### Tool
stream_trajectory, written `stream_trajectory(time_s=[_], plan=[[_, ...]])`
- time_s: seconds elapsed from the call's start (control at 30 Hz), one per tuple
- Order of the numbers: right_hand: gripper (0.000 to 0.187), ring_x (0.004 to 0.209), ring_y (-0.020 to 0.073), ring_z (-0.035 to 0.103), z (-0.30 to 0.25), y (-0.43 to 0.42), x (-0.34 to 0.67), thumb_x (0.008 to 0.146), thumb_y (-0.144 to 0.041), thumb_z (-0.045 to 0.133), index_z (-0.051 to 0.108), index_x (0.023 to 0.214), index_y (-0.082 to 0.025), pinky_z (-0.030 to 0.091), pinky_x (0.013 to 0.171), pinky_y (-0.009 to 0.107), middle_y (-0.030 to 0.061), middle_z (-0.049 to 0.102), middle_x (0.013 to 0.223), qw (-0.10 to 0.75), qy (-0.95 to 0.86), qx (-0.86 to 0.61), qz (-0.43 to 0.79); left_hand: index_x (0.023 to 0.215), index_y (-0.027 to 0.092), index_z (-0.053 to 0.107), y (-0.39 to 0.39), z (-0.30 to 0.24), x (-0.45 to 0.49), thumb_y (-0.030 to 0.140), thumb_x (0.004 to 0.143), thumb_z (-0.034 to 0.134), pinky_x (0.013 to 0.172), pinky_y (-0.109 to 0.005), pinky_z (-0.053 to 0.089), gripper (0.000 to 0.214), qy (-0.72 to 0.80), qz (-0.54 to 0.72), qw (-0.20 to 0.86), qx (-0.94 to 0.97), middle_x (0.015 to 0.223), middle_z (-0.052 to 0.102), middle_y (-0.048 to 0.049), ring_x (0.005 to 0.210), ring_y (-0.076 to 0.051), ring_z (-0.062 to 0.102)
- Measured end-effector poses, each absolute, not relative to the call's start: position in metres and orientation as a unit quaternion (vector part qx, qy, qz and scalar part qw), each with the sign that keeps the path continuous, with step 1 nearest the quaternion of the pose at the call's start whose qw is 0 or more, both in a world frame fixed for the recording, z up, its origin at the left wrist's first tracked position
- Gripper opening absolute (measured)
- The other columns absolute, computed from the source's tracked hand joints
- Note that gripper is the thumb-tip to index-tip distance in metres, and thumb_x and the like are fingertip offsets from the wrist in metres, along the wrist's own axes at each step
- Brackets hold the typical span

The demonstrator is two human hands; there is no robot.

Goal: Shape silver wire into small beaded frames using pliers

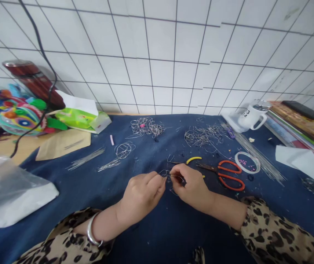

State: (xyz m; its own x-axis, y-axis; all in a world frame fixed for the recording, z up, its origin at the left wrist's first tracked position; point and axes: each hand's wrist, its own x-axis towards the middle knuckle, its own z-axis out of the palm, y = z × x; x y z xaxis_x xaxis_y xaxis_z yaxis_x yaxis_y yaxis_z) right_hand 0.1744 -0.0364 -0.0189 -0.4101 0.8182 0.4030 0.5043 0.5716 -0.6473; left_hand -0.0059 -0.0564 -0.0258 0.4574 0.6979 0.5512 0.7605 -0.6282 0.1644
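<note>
Fingertips pinched, my left hand (145, 196) grips one side of a thin bent wire (163, 171) above the dark blue cloth. Close beside it, my right hand (190, 185) pinches the same wire between thumb and forefinger. The wire curves in small loops between the two hands, and part of it is hidden by the fingers. Just behind my right hand lie pliers with yellow handles (193, 159), partly covered by that hand. To their right rest scissors with orange handles (230, 175), blades pointing left.
Tangled wire heaps (203, 135) lie at the back, with straight wire bundles (87, 158) at left and right. A white ring dish (247, 163) holds pink beads. A white mug (253, 116) and stacked books (300, 124) stand back right; a plastic bag (14, 190) lies left.
</note>
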Motion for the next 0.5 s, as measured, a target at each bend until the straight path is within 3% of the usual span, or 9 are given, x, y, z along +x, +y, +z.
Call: stream_trajectory(time_s=[0.17,0.5], plan=[[0.018,0.065,0.0111,0.055,-0.020,-0.039,0.174,0.073,-0.008,0.050,0.052,0.086,-0.020,0.042,0.062,0.022,-0.0012,0.058,0.073,0.360,-0.808,-0.410,0.222,0.062,0.017,0.047,-0.056,-0.028,-0.004,0.015,0.085,0.049,0.052,-0.028,0.032,0.023,-0.401,-0.273,0.088,-0.870,0.057,0.048,0.0018,0.052,-0.012,0.044],[0.012,0.062,0.0096,0.054,-0.020,-0.033,0.174,0.074,-0.012,0.052,0.052,0.083,-0.019,0.043,0.060,0.021,-0.0024,0.056,0.070,0.376,-0.751,-0.437,0.322,0.072,0.015,0.052,-0.051,-0.018,-0.010,0.017,0.089,0.043,0.056,-0.027,0.040,0.019,-0.404,-0.228,0.015,-0.885,0.067,0.055,-0.0018,0.061,-0.014,0.053]])
